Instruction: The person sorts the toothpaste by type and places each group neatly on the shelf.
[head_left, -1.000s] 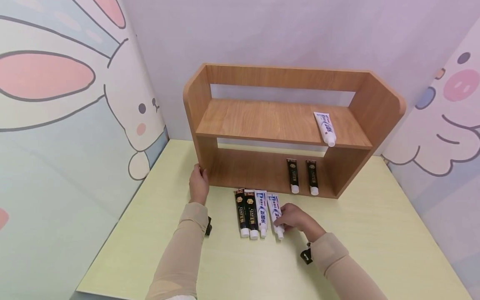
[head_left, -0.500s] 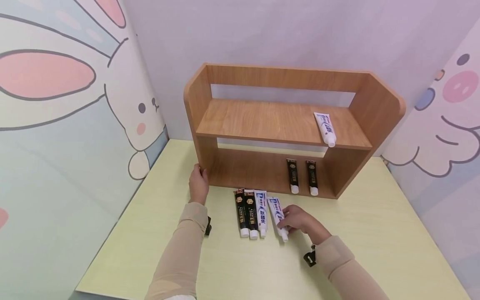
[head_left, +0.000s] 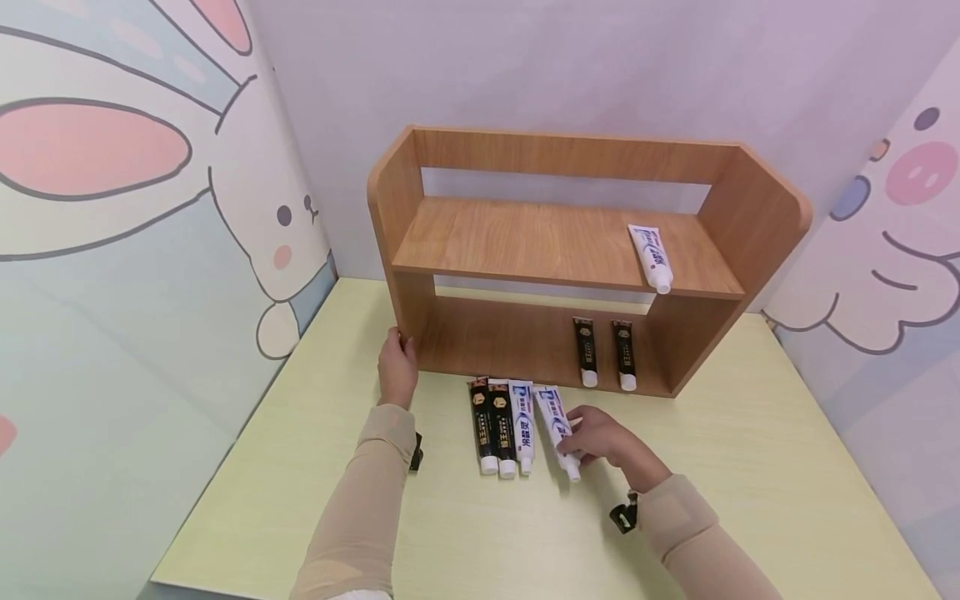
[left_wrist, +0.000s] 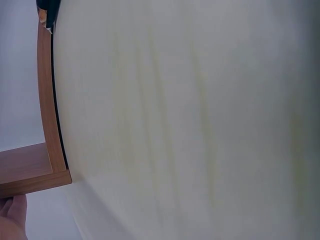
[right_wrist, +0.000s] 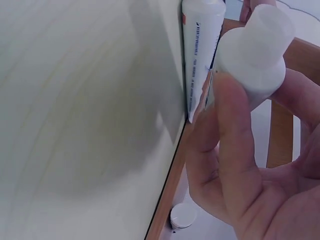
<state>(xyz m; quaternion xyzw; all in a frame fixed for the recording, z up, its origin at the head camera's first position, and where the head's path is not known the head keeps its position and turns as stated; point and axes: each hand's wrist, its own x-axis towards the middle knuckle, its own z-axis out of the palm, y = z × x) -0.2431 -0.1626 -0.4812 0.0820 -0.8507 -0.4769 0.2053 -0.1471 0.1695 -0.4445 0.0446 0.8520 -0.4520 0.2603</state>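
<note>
yellow table [head_left: 757, 475], shelf [head_left: 517, 233] holding three tubes [head_left: 586, 350], right hand [head_left: 606, 437] gripping white tube [head_left: 553, 417]

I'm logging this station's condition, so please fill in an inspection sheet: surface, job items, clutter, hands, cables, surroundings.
Surface: pale yellow-green table under a two-tier wooden shelf.
Job items: two lower-tier black tubes; one upper-tier white tube; in front of the shelf, two more black tubes and another white tube; one held white tube.
Clutter: nothing seen.
Hands: left hand at the shelf's left end, grip unclear; right hand holds a tube in its fingers.
Cables: nothing seen.
Surroundings: pale back wall; cartoon rabbit on the left wall, another cartoon figure on the right.
</note>
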